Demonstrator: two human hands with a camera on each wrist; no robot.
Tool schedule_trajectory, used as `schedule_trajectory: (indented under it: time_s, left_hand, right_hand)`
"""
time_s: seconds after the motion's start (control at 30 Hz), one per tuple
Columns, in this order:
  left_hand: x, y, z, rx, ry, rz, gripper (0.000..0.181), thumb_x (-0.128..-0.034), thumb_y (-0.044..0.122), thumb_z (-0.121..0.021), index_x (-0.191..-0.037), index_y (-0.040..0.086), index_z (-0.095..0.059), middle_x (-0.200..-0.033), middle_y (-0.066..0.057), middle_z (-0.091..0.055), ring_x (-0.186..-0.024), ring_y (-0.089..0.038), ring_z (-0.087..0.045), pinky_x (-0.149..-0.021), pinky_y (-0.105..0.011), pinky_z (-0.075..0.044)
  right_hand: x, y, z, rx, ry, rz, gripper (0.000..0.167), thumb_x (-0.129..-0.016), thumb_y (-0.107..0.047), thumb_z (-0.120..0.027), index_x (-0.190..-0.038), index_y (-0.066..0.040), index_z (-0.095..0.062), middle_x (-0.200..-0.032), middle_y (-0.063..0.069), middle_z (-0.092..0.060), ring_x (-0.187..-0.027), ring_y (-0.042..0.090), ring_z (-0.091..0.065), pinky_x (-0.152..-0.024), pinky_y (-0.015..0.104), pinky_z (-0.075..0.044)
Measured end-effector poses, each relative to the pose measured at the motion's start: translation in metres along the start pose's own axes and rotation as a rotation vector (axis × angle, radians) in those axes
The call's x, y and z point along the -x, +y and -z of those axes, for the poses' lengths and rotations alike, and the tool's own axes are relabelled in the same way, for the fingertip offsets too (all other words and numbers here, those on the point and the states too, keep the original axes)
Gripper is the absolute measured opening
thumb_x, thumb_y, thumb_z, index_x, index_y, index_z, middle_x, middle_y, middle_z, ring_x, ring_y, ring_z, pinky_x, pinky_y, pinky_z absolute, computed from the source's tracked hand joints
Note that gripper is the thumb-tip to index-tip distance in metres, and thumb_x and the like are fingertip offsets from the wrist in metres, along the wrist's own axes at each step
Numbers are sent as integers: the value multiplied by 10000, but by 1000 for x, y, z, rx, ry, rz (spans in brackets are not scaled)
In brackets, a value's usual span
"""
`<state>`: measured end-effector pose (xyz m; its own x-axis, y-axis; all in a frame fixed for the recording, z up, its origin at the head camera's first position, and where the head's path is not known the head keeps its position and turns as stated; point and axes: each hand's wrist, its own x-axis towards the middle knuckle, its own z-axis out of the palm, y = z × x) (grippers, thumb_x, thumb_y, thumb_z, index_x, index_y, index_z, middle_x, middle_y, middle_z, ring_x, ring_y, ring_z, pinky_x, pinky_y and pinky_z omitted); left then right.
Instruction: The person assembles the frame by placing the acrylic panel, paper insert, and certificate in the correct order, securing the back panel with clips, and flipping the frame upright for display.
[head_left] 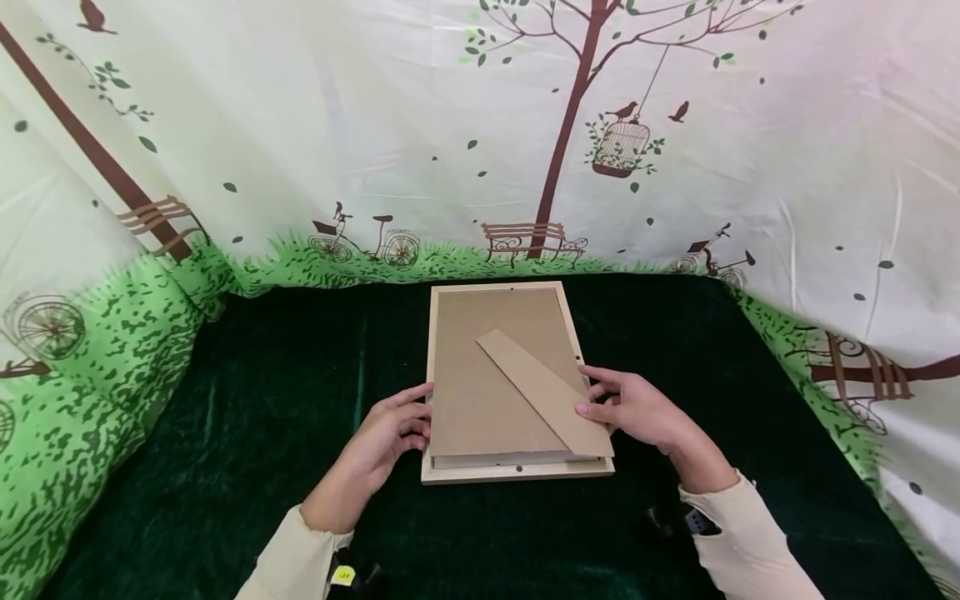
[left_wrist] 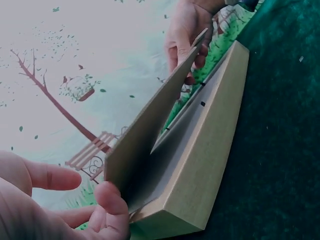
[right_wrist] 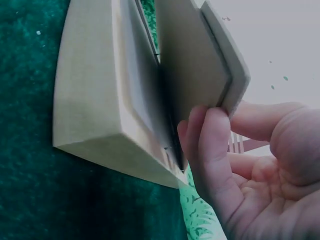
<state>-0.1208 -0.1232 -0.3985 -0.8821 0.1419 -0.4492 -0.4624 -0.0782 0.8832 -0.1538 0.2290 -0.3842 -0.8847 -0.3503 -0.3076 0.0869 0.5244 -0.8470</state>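
A pale wooden picture frame (head_left: 517, 477) lies back side up on dark green cloth. Its brown backing board (head_left: 480, 417) slants out of the frame, the near end raised and the far end down inside. A cardboard stand strip (head_left: 528, 379) runs diagonally across the board. My right hand (head_left: 645, 412) pinches the board and strip near their near right corner; in the right wrist view, the fingers (right_wrist: 212, 135) are under the board. My left hand (head_left: 382, 442) is at the left side, with a fingertip touching the board's corner and the thumb apart from it in the left wrist view.
Dark green velvet cloth (head_left: 285, 400) covers the surface around the frame. Behind and at both sides hangs a white curtain (head_left: 360, 125) printed with trees, benches and bicycles. Small dark tabs (left_wrist: 203, 104) stand along the frame's inner edge.
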Motion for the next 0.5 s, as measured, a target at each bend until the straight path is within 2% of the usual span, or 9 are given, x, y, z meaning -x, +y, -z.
schedule_trajectory:
  time_s: [0.23, 0.5]
  left_hand:
    - [1, 1, -3, -88, 2, -2, 476, -1018, 140, -478, -1491, 144, -431, -1185, -117, -543, -885, -194, -552, -755, -270, -484]
    - [4, 2, -5, -188, 80, -38, 398, -997, 118, -502, -1394, 142, -527, -1179, -121, -494, -891, -211, -603, -788, -294, -504]
  right_hand:
    - [-2, 2, -3, 41, 22, -20, 720, -948, -223, -686, -1534, -7, -329, -1306, 244, -529, -797, 191, -656, -660, 335, -579]
    - [-2, 1, -6, 75, 25, -50, 721, -943, -236, -693, -1535, -26, -339, -1333, 237, -532, -821, 178, -642, -665, 337, -583]
